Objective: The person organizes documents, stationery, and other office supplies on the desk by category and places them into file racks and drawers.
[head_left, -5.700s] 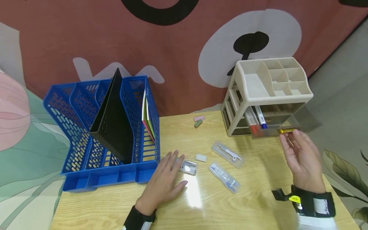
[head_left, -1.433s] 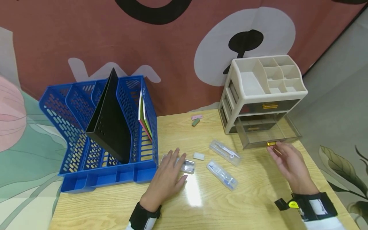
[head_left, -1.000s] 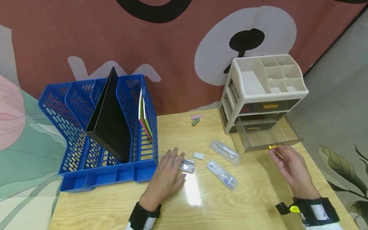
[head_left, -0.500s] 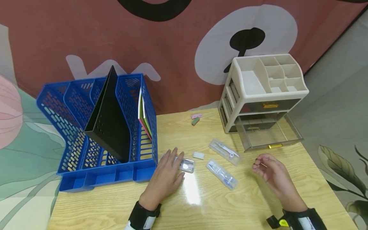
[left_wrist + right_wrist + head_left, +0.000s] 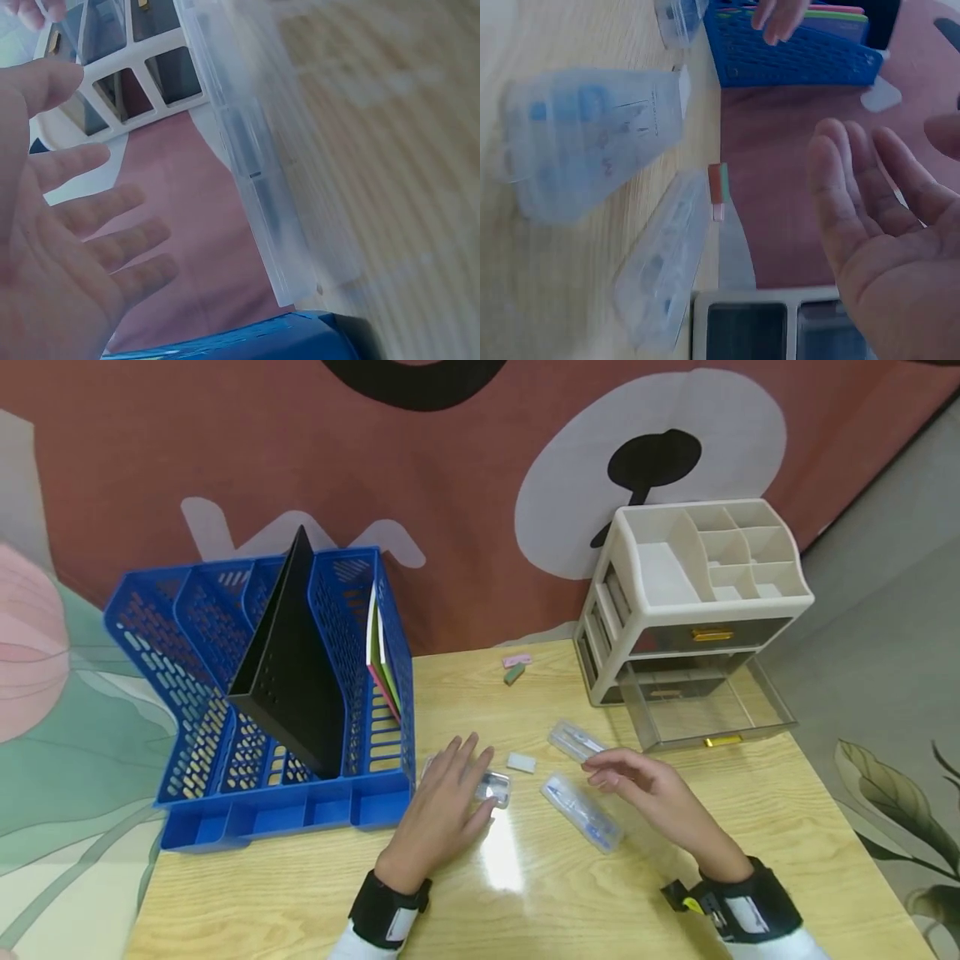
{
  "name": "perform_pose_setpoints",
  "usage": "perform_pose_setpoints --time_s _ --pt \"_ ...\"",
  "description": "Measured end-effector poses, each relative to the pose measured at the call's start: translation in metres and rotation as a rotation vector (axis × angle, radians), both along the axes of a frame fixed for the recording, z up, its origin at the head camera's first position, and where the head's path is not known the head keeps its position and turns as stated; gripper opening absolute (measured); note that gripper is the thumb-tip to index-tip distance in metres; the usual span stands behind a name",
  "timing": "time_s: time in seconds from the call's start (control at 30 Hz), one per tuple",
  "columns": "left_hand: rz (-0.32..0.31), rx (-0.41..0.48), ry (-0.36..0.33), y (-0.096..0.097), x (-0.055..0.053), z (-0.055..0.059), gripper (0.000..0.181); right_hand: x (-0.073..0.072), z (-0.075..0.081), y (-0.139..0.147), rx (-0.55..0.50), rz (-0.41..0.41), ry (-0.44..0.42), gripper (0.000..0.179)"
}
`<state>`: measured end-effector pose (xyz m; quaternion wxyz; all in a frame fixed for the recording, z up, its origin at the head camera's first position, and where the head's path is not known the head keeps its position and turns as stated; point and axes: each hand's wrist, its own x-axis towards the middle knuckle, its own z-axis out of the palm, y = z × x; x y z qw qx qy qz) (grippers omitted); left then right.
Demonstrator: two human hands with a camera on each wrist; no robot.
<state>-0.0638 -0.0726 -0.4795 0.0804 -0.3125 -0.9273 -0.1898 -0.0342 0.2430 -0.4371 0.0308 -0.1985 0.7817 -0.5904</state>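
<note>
My left hand [image 5: 441, 814] lies with straight, spread fingers over a small clear plastic case [image 5: 493, 787], hiding part of it. My right hand [image 5: 648, 795] hovers over the right end of a clear case with a white compass [image 5: 572, 739], its fingers lightly bent with nothing between them. Below that lies a second clear case with blue items [image 5: 581, 814]. A small white eraser [image 5: 521, 762] sits between the left hand and the cases. In the right wrist view, the right hand [image 5: 889, 217] is apart from both cases.
A cream drawer cabinet [image 5: 637, 635] stands at back right, its clear middle drawer [image 5: 675, 741] pulled out. A blue file rack [image 5: 281, 818] with a black folder [image 5: 292, 693] and thin booklets [image 5: 386, 668] stands left. Pink [image 5: 517, 660] and green [image 5: 514, 674] pieces lie at the back.
The right hand shut the upper drawer with markers and pulled out the middle one. It then let go of the gold handle and moved left over the compass case. The left hand stays put.
</note>
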Motion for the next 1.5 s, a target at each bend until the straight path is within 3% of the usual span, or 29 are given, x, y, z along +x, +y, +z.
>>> perform_pose_setpoints --time_s 0.23,0.53,0.7,0.8,1.03,1.37,1.5 --pt "0.036 -0.007 -0.001 0.003 -0.007 -0.002 0.063 -0.027 -0.011 -0.020 0.210 0.008 -0.036 0.028" --pt "0.073 -0.042 -0.032 0.002 -0.014 -0.005 0.064 -0.057 -0.024 -0.038 0.508 0.047 0.090 0.042" --pt "0.081 -0.060 -0.051 0.004 -0.017 -0.008 0.071 -0.066 -0.032 -0.052 0.723 0.099 0.149 0.048" --pt "0.094 -0.057 -0.060 0.005 -0.019 -0.009 0.073 -0.070 -0.038 -0.059 0.801 0.133 0.168 0.048" --pt "0.119 -0.034 -0.078 0.004 -0.021 -0.011 0.073 -0.074 -0.046 -0.069 0.838 0.175 0.218 0.044" --pt "0.155 -0.011 -0.099 0.002 -0.020 -0.013 0.074 -0.077 -0.047 -0.080 0.857 0.224 0.381 0.041" --pt "0.173 -0.006 -0.105 0.001 -0.020 -0.013 0.074 -0.079 -0.047 -0.085 0.852 0.249 0.410 0.036"
